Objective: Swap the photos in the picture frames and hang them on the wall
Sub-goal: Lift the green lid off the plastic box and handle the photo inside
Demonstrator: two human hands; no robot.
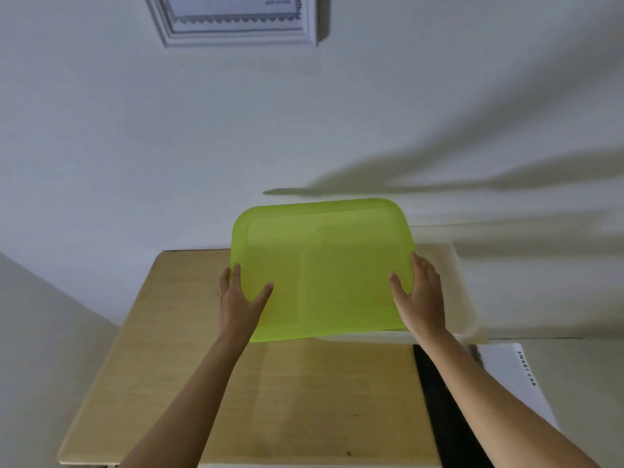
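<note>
A translucent lime-green lid (320, 265) is held up, tilted, over a clear plastic bin (462, 292) at the table's far right. My left hand (240, 298) grips its left edge, thumb on top. My right hand (418, 295) grips its right edge the same way. A white picture frame (236, 32) with a bordered sheet inside hangs on the wall at the top, partly cut off by the image edge. What lies in the bin is hidden by the lid.
A light wooden table (270, 400) stands against the white wall. To its right are a dark gap (435, 400) and a white box (513, 376) printed "SMART CAR".
</note>
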